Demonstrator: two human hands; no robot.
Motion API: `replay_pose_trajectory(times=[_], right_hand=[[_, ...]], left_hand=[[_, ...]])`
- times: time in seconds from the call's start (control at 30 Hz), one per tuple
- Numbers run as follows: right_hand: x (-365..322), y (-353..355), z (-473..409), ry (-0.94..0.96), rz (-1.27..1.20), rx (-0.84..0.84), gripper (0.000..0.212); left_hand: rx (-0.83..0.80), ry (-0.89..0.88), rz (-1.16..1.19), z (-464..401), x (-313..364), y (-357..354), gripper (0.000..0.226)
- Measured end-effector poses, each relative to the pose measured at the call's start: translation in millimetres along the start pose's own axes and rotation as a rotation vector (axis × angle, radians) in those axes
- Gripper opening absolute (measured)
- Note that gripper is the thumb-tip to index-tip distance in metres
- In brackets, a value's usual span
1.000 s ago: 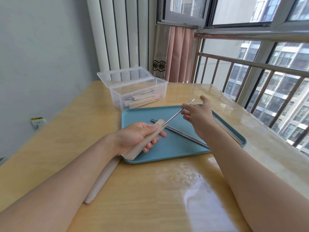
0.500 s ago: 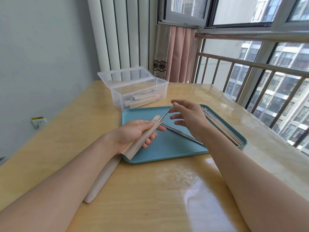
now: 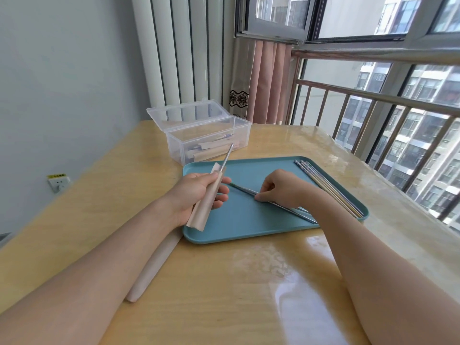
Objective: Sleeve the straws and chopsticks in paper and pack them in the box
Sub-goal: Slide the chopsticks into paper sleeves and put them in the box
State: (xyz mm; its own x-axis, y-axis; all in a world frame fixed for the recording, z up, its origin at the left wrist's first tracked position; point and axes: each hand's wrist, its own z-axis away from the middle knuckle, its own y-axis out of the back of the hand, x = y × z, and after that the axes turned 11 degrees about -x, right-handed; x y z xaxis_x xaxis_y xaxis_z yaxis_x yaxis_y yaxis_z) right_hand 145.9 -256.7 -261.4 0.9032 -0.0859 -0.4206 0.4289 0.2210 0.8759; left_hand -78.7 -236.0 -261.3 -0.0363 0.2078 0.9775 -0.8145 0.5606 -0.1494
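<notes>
The left hand [image 3: 199, 192] holds a tan paper sleeve [image 3: 207, 205] with its fingers curled round it. The sleeve tilts up and away from the person. A thin metal stick [image 3: 227, 156] pokes out of the top of the sleeve and points at the box. I cannot tell if it is a straw or a chopstick.

The right hand [image 3: 278, 188] is down on the blue tray [image 3: 249, 230]. Its fingers are bent and pinch a metal stick lying on the tray [image 3: 242, 190]. More of these sticks lie under the hand and run slanted across the tray to its near right side. I cannot count them.

A bunch of long sticks [image 3: 326, 186] lies along the right edge of the tray, well apart from the hand. Their far ends have a small pattern.

The clear plastic box [image 3: 211, 138] stands on the tabletop [image 3: 224, 295] just behind the tray, on the far left. Its lid is open and leans back. Some sleeved pieces already lie inside it.

Another paper sleeve [image 3: 154, 267] lies flat on the tabletop, partly under the left arm, just beside the tray's near left corner.

Behind the tabletop are a pink curtain [image 3: 268, 80], a window and a metal railing [image 3: 373, 95]. A wall socket [image 3: 58, 181] is on the left wall.
</notes>
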Motion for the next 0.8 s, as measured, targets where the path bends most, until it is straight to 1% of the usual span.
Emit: replay_pose_trajectory(times=[0.1,0.17,0.2,0.23,0.27,0.33,0.37,0.43,0.5,0.57,0.8], right_hand=[[0,2,3,0.014,0.035,0.0,0.024],[1,9,7,0.024,-0.025,0.079,0.026],[2,13,9,0.037,-0.112,0.157,0.026],[2,18,10,0.066,-0.248,0.246,0.025],[2,23,11,0.115,-0.446,0.337,0.021],[-1,29,12,0.235,-0.935,0.463,0.008],[-3,31,12,0.274,-1.137,0.51,0.016],[-3,32,11,0.292,-1.387,0.581,0.041],[0,31,11,0.273,-1.471,0.618,0.062],[2,28,10,0.269,-1.468,0.636,0.074],[-1,23,5,0.325,-1.393,0.659,0.087]], left_hand=[[0.028,-0.001,0.006,0,-1,-2,0.031],[0.029,0.004,-0.004,-1,-1,-2,0.031],[0.018,0.013,-0.021,-1,-1,-1,0.032],[-0.003,0.023,-0.044,0,-1,-1,0.032],[-0.035,0.033,-0.077,1,-1,-1,0.033],[-0.114,0.045,-0.155,5,-1,-2,0.034],[-0.151,0.049,-0.19,7,-1,-3,0.035],[-0.214,0.052,-0.237,7,-1,-4,0.035],[-0.258,0.055,-0.246,6,-2,-3,0.035],[-0.28,0.053,-0.257,6,-2,-2,0.035],[-0.332,0.047,-0.286,7,-3,0,0.034]])
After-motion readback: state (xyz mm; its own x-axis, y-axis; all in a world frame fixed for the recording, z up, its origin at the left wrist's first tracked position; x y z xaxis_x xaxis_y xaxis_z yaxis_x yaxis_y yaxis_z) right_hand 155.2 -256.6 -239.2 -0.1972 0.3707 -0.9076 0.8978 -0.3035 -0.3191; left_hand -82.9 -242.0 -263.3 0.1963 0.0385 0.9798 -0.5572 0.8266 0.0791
